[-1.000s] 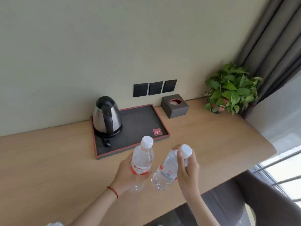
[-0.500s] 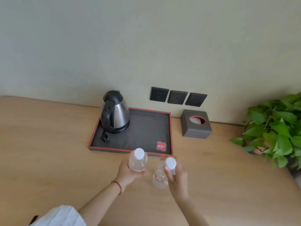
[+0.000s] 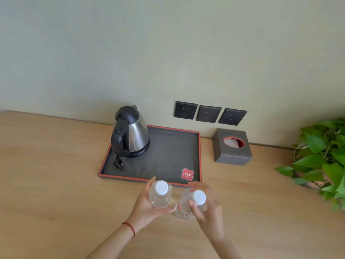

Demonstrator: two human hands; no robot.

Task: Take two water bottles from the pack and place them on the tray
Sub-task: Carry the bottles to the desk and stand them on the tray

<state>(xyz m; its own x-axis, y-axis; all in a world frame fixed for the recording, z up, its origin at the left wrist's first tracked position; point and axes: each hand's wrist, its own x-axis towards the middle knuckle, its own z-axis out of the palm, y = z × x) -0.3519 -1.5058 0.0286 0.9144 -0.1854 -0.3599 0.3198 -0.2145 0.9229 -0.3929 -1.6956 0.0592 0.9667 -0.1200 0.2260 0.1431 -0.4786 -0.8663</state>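
Observation:
My left hand [image 3: 144, 206] grips a clear water bottle [image 3: 160, 194] with a white cap, held upright just in front of the tray's near edge. My right hand [image 3: 209, 208] grips a second clear bottle [image 3: 188, 203] with a white cap and a red label, beside the first. The dark grey tray [image 3: 168, 156] with a red rim lies on the wooden desk against the wall; its right half is bare except for a red logo patch. The pack is not in view.
A steel electric kettle [image 3: 130, 132] with a loose plug stands on the tray's left part. A grey tissue box [image 3: 232, 146] sits right of the tray, a green potted plant [image 3: 321, 161] at the far right. Three wall sockets [image 3: 209, 114] are above.
The view has swung left and down, so I now look down on the tray. Both hands with their bottles have come closer to the tray's near edge.

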